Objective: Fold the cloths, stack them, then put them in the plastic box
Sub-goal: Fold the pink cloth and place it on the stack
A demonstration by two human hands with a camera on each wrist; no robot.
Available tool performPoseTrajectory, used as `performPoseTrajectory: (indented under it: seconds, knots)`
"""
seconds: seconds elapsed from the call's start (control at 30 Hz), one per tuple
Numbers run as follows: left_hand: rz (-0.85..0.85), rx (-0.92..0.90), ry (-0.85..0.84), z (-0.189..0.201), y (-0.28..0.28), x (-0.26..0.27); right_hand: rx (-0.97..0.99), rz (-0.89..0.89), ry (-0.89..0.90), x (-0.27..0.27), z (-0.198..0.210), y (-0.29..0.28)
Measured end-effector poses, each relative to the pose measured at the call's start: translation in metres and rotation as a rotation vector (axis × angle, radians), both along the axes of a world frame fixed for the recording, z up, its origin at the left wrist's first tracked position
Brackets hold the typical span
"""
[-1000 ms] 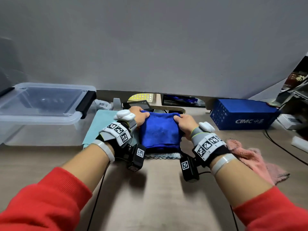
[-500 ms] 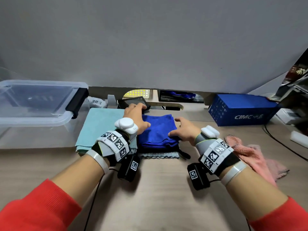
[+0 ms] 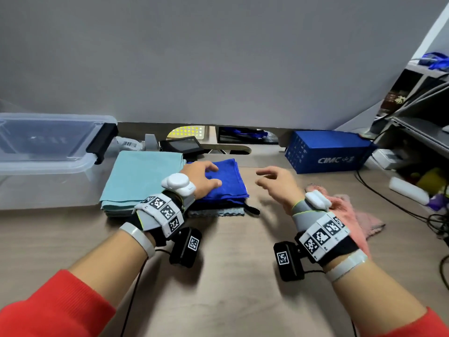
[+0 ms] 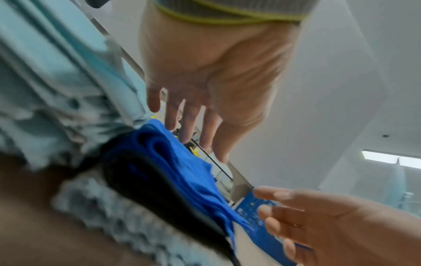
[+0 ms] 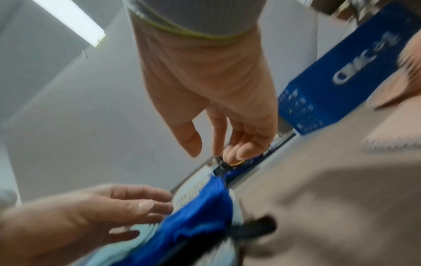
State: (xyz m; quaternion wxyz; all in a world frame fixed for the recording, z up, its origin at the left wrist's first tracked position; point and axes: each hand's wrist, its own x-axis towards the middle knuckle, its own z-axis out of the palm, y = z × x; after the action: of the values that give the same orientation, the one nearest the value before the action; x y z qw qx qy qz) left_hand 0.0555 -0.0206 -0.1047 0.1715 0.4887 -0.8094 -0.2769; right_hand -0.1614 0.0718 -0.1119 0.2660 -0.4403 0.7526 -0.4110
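Note:
A folded blue cloth (image 3: 228, 181) lies on top of a black cloth and a grey cloth (image 3: 216, 211) at the middle of the desk. A folded teal cloth (image 3: 143, 176) lies beside them on the left. My left hand (image 3: 202, 175) is over the blue cloth's left part with straight fingers (image 4: 189, 126); whether it touches is unclear. My right hand (image 3: 269, 182) hovers to the right of the stack, loosely curled (image 5: 216, 144) and holding nothing. A crumpled pink cloth (image 3: 352, 215) lies behind my right wrist. The clear plastic box (image 3: 48, 164) stands at the far left.
A blue carton (image 3: 328, 154) stands at the back right. A small dark device (image 3: 182, 145) sits behind the cloths. Cables (image 3: 388, 200) and shelves with clutter fill the right edge. Bare desk (image 3: 230, 276) stretches in front of the stack.
Both hands have let go of the blue cloth. The right hand has drawn off to the right and lifted; the left hand has straightened over the cloth.

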Motion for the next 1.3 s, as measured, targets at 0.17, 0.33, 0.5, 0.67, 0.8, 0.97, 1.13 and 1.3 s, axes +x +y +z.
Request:
performPoseTrajectory:
  seconds: [0.17,0.33,0.5,0.67,0.8,0.97,1.13,1.3]
  knots:
    - [-0.143,0.087,0.185,0.002,0.047,-0.028,0.072,-0.433,0.348,-0.069,0.013,0.076]
    - [-0.247,0.296,0.239,-0.006,0.081,-0.062,0.437,-0.36,0.328,-0.106,0.0,0.118]
    - [-0.271,0.397,0.376,0.002,0.104,-0.082,-0.1,-0.385,0.148,-0.105,0.028,0.128]
    - [-0.193,0.399,0.392,0.024,0.108,-0.088,-0.389,-0.196,-0.063,-0.06,0.086,0.126]
    - [-0.162,0.309,0.371,0.041,0.106,-0.075,-0.423,0.065,-0.303,-0.02,0.107,0.121]
    - [-0.2,0.821,0.576,0.032,0.1,-0.038,-0.322,0.258,-0.317,0.009,0.094,0.111]
    - [-0.218,0.649,0.637,0.018,0.099,-0.002,-0.269,0.347,-0.345,0.034,0.075,0.101]
    - [-0.139,0.669,0.731,0.021,0.089,0.014,-0.279,0.41,-0.376,0.049,0.062,0.095]
